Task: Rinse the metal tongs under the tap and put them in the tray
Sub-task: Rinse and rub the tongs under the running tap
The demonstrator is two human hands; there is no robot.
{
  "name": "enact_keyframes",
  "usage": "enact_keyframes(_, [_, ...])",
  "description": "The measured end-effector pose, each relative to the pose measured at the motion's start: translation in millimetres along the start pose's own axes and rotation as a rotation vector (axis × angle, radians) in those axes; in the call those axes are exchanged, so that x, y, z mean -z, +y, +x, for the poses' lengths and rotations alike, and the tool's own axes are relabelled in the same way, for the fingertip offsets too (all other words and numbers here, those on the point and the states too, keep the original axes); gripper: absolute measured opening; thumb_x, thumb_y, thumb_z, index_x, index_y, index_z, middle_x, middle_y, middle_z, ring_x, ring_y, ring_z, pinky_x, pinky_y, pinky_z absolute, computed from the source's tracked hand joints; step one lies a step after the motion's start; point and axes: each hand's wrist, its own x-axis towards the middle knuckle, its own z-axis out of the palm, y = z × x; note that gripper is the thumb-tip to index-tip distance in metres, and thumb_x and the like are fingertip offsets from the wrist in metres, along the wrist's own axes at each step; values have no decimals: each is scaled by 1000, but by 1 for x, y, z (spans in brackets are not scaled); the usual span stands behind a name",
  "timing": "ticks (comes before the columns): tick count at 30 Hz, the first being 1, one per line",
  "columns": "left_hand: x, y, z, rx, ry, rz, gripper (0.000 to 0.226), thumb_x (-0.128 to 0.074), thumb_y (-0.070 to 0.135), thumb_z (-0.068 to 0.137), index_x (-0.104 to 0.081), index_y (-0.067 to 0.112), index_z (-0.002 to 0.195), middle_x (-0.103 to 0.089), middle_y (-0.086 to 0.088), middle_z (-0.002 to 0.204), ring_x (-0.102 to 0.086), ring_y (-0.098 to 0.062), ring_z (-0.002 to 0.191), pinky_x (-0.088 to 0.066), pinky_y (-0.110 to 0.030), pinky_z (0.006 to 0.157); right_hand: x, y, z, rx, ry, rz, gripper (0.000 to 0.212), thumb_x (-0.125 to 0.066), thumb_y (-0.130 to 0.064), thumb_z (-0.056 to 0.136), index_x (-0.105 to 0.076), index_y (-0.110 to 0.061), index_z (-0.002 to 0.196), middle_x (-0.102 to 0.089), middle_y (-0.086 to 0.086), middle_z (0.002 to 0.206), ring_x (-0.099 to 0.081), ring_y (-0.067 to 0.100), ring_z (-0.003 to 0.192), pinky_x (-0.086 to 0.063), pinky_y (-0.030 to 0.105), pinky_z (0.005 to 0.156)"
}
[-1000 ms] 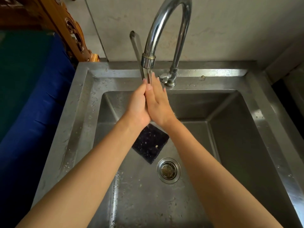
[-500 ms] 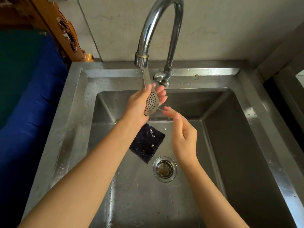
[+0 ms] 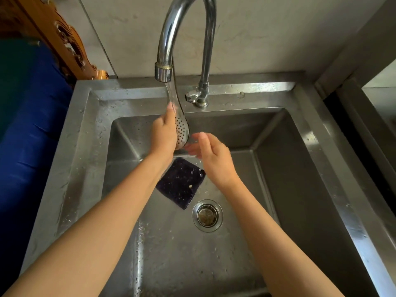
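1. Where the view begins at the far left, a blue cloth-covered surface (image 3: 32, 136) lies beside the sink, with a carved wooden frame (image 3: 70, 43) rising behind it against the wall.
2. Next comes the steel sink (image 3: 70, 168), its left rim dotted with water drops.
3. The left hand (image 3: 164, 133) reaches up over the back of the basin and is closed around the metal tongs (image 3: 181, 129) — the fingers are wrapped behind them, and the thumb lies along the near side.
4. The tongs stand nearly upright in that grip, with the perforated spoon-shaped end pointing down and the narrow part rising toward the spout.
5. Water runs from the tap (image 3: 164, 71) straight down onto the upper part of the tongs and spills off their lower end.
6. Below the hands, a dark scouring pad (image 3: 180, 183) lies flat on the sink floor, with a small pale speck on it.
7. Just right of the pad sits the round drain (image 3: 207, 215).
8. The right hand (image 3: 214, 157) is held loosely open just right of the tongs' lower end, fingers slightly curled and blurred at the tips — whether they touch the metal I cannot tell. It grips nothing.
9. The tap's base and small lever (image 3: 196, 96) stand on the back ledge, right of the stream.
10. At the far right, the sink's wide rim meets a dark gap.
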Motion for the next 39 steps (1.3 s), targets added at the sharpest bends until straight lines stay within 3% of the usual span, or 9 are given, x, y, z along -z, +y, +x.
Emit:
enact_keyframes(4, [0, -11, -10, -46, -184, -100, 21, -46, 47, 91, -57, 29, 88, -64, 0, 86, -64, -19, 86, -54, -40, 79, -13, -2, -1, -66, -72, 83, 16, -43, -30, 97, -46, -16, 103, -63, -2, 77, -62, 3, 53, -55, 24, 55])
enact_keyframes(7, [0, -13, -14, 22, -263, -263, 10, -48, 28, 94, -56, 25, 89, -70, 3, 92, -65, -18, 74, -53, -33, 51, -11, 5, -3, -79, 0, 120, 11, -43, -18, 97, -49, -9, 99, -61, 5, 70, -49, 4, 44, -42, 21, 49])
enact_keyframes(10, [0, -2, -7, -15, -271, -363, 7, -47, 18, 96, -52, 19, 92, -72, 4, 87, -68, -14, 69, -56, -33, 54, -9, 15, -13, -92, -49, 235, 11, -43, -15, 97, -49, -6, 99, -64, 3, 71, -45, 6, 48, -39, 18, 48])
enact_keyframes(15, [1, 40, 27, 7, -36, -423, 20, -39, 31, 98, -52, 18, 90, -57, 3, 62, -45, -7, 40, -38, -20, 38, -20, 45, -43, -113, -107, 296, 10, -43, -13, 98, -48, -4, 97, -66, 4, 74, -50, 12, 52, -44, 23, 53])
enact_keyframes(21, [-16, 46, 5, -19, -239, -234, 55, -29, 60, 91, -46, 18, 59, -38, 9, 37, -30, -8, 30, -23, -20, 30, -38, 58, -36, -144, -186, 329, 12, -51, -24, 94, -48, -12, 96, -68, 7, 79, -60, 10, 53, -52, 22, 56])
enact_keyframes(24, [-17, 49, 2, -118, -334, -169, 48, -28, 49, 97, -55, 17, 72, -49, 6, 46, -39, -10, 35, -34, -23, 36, -41, 66, -30, -167, -185, 299, 13, -55, -36, 90, -51, -26, 97, -69, 6, 80, -62, 10, 56, -54, 23, 57])
enact_keyframes(27, [-4, 50, 4, -258, -478, -224, 18, -37, 20, 99, -52, 15, 108, -61, -1, 78, -56, -13, 60, -50, -26, 54, -37, 75, -25, -198, -180, 321, 10, -54, -34, 91, -51, -28, 99, -71, -3, 75, -64, 11, 60, -56, 25, 61])
enact_keyframes(29, [9, 51, 8, -293, -582, -238, 24, -44, 6, 95, -50, 13, 117, -62, -5, 91, -61, -15, 76, -55, -30, 68, -35, 80, -24, -222, -190, 329, 10, -55, -31, 91, -51, -25, 99, -69, 0, 78, -65, 14, 62, -57, 29, 64])
enact_keyframes(39, [58, 65, 8, -392, -567, -42, 21, -59, 13, 87, -62, 26, 104, -73, 9, 99, -66, -9, 99, -49, -16, 81, -37, 75, 8, -242, -150, 419, 12, -59, -13, 90, -51, -12, 99, -60, 6, 96, -66, 20, 76, -59, 26, 70])
